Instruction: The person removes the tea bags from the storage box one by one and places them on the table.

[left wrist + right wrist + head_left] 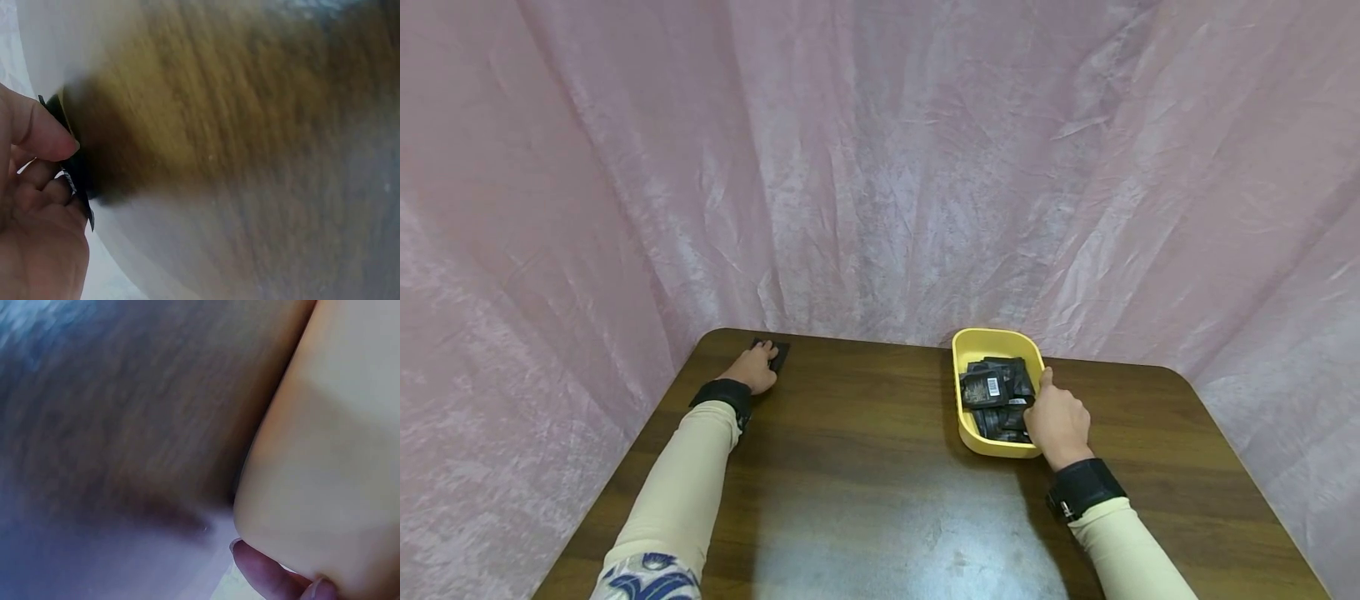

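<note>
At the table's far left corner, my left hand [752,370] pinches a flat black packet [782,354]. The left wrist view shows the thumb on one face of that packet [76,178] and curled fingers behind it, close over the wood. On the right, my right hand [1060,423] grips the near right side of a yellow plastic tub [996,335], its index finger stretched along the rim. Fingertips [265,572] press the tub's outer wall [319,487] in the right wrist view. Several black packets [983,388] lie piled inside the tub, the top one with a white barcode label.
The brown wooden table [865,433] has rounded far corners. Pink velvet curtain [880,183] hangs right behind its back edge and along both sides. The tub stands near the back edge, right of the middle.
</note>
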`<state>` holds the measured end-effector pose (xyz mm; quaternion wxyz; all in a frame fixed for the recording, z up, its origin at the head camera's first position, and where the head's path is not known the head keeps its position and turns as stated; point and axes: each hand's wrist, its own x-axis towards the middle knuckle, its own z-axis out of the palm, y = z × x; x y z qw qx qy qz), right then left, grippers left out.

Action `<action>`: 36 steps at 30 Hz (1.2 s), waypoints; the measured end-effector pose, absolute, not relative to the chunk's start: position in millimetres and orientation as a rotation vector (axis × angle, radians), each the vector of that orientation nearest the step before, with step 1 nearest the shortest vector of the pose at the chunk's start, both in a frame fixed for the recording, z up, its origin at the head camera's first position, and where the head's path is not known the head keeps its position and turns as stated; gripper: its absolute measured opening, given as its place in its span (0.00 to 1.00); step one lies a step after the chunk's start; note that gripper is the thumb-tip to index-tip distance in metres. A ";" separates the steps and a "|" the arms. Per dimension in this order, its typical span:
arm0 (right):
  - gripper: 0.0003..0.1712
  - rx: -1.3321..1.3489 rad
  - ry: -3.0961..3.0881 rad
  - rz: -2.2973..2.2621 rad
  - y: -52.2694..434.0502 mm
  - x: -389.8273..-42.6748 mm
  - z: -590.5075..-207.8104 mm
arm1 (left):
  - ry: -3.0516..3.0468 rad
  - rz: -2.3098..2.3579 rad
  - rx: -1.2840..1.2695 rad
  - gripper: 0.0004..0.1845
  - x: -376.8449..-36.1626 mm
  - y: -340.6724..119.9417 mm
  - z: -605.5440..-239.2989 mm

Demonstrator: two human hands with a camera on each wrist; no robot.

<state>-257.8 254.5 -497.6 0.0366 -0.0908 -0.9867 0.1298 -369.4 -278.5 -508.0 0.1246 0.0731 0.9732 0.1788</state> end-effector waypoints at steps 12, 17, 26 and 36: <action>0.49 -0.291 -3.051 0.391 254.2 -257.7 -499.4 | 2.840 0.403 0.231 0.39 -374.0 -277.2 -510.5; 0.49 -0.301 -3.037 0.401 253.0 -258.0 -500.2 | 2.950 0.319 0.280 0.38 -369.7 -273.0 -514.7; 0.49 -0.298 -3.019 0.395 255.3 -256.1 -497.7 | 3.089 0.209 0.509 0.38 -365.5 -232.2 -515.8; 0.48 -0.300 -3.014 0.387 252.4 -256.9 -498.9 | 3.048 0.297 0.986 0.31 -344.7 -119.8 -477.1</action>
